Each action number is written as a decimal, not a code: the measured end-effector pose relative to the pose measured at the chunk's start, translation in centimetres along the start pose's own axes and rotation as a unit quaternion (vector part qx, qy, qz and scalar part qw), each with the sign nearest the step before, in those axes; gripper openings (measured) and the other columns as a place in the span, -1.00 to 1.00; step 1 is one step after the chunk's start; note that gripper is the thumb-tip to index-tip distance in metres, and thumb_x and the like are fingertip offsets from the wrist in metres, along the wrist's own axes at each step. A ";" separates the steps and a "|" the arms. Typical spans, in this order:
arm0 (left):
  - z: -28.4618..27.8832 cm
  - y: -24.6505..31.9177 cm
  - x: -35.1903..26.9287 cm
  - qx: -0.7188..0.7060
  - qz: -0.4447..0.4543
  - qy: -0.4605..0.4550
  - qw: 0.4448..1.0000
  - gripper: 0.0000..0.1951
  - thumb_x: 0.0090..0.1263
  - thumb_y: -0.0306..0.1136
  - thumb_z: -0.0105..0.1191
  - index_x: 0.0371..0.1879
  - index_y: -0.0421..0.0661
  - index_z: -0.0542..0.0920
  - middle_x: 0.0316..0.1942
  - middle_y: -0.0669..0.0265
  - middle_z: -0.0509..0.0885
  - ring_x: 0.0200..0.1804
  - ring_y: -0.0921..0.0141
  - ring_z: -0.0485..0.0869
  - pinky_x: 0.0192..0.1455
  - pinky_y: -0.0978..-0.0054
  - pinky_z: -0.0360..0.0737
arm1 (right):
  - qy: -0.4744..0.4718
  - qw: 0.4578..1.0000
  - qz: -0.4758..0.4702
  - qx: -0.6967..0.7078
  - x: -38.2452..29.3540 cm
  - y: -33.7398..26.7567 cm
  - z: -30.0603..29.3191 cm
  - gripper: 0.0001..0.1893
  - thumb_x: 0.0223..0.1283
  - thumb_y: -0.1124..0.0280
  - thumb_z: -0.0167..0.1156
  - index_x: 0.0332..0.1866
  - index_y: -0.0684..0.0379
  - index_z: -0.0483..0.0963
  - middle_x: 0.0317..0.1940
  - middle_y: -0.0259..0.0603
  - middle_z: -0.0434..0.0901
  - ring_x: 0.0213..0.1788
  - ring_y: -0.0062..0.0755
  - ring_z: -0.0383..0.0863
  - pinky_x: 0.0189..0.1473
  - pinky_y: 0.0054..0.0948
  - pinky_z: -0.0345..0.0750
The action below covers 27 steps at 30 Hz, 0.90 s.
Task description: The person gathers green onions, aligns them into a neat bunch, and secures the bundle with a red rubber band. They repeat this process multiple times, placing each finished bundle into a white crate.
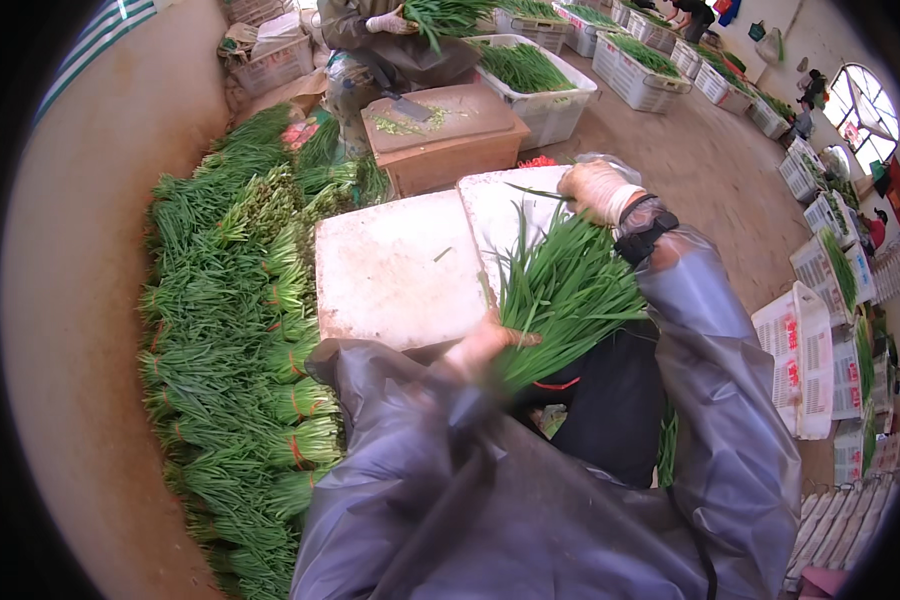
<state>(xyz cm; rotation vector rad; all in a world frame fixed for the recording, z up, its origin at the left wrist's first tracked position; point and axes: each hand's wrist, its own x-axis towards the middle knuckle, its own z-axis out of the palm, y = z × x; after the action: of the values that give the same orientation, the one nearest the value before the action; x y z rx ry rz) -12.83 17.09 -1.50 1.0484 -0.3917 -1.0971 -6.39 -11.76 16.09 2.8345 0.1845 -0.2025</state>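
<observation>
Before me, my left hand (pixel 484 346) grips a loose bunch of green Chinese chives (pixel 570 285) near the close edge of the white boards; sleeve and motion blur hide part of it. My right hand (pixel 598 189), in a pale glove or wrap, is beyond the bunch with its fingers bent around a few dark green leaves (pixel 538 192). The chives spread between both hands, over my lap and the right board. A scrap of leaf (pixel 443 254) lies on the left white board (pixel 394 270), which meets the right white board (pixel 495 187).
Chive bundles tied with red bands (pixel 232 337) are stacked along the wall to the left. Ahead stands a wooden block (pixel 450 135) with a cleaver (pixel 412 107); a co-worker (pixel 360 45) holds greens behind it. White plastic crates (pixel 540 97) of chives line the floor to the right.
</observation>
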 end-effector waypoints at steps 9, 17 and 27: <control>-2.2 1.2 0.3 -0.058 0.023 0.114 0.991 -0.53 0.43 -0.55 0.40 0.32 -0.27 0.66 0.05 0.15 0.86 0.00 0.29 0.85 0.14 0.29 0.80 | 0.058 0.939 0.268 0.207 -5.1 3.9 5.9 -0.22 0.37 -0.06 0.32 0.64 0.01 0.39 0.47 0.01 0.61 0.47 0.05 0.61 0.49 -0.02 0.51; -1.4 0.9 0.3 0.038 0.020 0.078 0.996 -0.53 0.42 -0.49 0.45 0.31 -0.26 0.69 0.08 0.21 0.86 0.05 0.36 0.81 0.20 0.34 0.75 | 0.120 0.845 0.200 0.481 -0.9 -0.6 4.4 -0.15 0.46 -0.32 0.27 0.50 0.25 0.53 0.38 0.08 0.69 0.36 -0.09 0.70 0.40 -0.21 0.56; -0.4 1.4 -1.0 0.033 0.000 0.022 0.999 -0.49 0.39 -0.47 0.47 0.33 -0.22 0.70 0.09 0.28 0.85 0.08 0.43 0.75 0.26 0.40 0.67 | 0.093 0.693 0.039 0.714 0.6 -2.7 4.7 -0.69 0.48 0.15 0.45 0.04 0.19 0.72 -0.20 -0.44 0.76 -0.14 -0.60 0.68 -0.09 -0.44 0.63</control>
<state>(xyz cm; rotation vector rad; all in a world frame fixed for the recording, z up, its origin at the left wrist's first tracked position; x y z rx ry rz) -12.23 18.22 -0.31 1.1285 -0.3945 -1.0664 -6.78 -10.54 10.75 4.4369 -0.1705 0.0181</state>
